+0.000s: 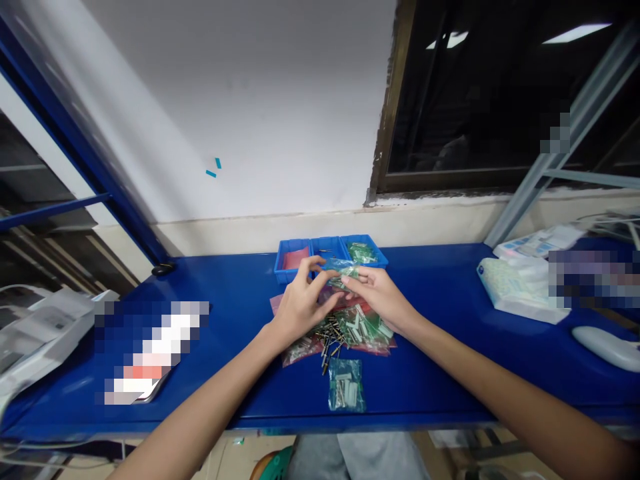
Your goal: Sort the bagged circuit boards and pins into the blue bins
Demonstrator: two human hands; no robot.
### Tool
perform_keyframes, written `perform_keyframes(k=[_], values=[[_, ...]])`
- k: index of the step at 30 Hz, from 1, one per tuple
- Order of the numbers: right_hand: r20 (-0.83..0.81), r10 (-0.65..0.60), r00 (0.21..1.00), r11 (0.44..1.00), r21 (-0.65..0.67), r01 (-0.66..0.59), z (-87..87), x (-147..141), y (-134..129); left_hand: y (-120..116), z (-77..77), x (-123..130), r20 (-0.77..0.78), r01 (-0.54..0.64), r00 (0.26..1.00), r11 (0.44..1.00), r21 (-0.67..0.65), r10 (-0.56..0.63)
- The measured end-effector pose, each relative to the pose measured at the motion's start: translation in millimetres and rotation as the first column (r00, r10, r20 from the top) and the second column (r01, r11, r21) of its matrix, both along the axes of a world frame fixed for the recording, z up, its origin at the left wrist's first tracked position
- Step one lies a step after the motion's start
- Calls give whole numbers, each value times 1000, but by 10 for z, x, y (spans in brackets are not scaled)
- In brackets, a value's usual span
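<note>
Between my two hands is a small clear plastic bag [345, 269] with a greenish tint, held above the table. My left hand [300, 303] pinches its left side between thumb and fingers. With thumb and fingertips, my right hand [380, 299] grips the right side. Below them lie loose dark metal pins or screws [330, 335] in a heap. Around the heap are green and pink bags [363, 330] with white and metal pieces inside. Closer to the table's front edge lies a separate filled bag [347, 387], flat on the surface.
Three joined blue bins [327, 245] stand behind my hands, holding pink bags, a few metal pieces and green bags. A blurred-out flat device [155, 360] lies left. On the right are a tissue pack [520, 290] and a white rounded object [607, 348]. Metal posts rise at both sides.
</note>
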State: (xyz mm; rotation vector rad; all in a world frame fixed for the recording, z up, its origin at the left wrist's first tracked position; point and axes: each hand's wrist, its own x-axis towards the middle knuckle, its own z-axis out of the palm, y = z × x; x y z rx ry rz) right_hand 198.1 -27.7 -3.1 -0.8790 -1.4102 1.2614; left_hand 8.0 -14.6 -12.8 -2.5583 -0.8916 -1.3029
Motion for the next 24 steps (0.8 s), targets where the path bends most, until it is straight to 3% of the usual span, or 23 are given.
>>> perform_keyframes(k=[5, 11, 17, 24], values=[[33, -3, 999, 1000, 25, 2, 25, -6, -16, -8, 21, -11, -17, -24, 1000, 1000, -6, 24], [-122, -27, 992, 994, 104, 39, 69, 28, 11, -33, 30, -3, 3, 70, 998, 998, -1, -70], [-55, -25, 998, 991, 132, 33, 56, 38, 17, 52, -54, -11, 164, -36, 985, 997, -65, 46], [-49, -42, 998, 998, 52, 44, 63, 32, -14, 18, 19, -38, 35, 49, 998, 980, -194, -43]])
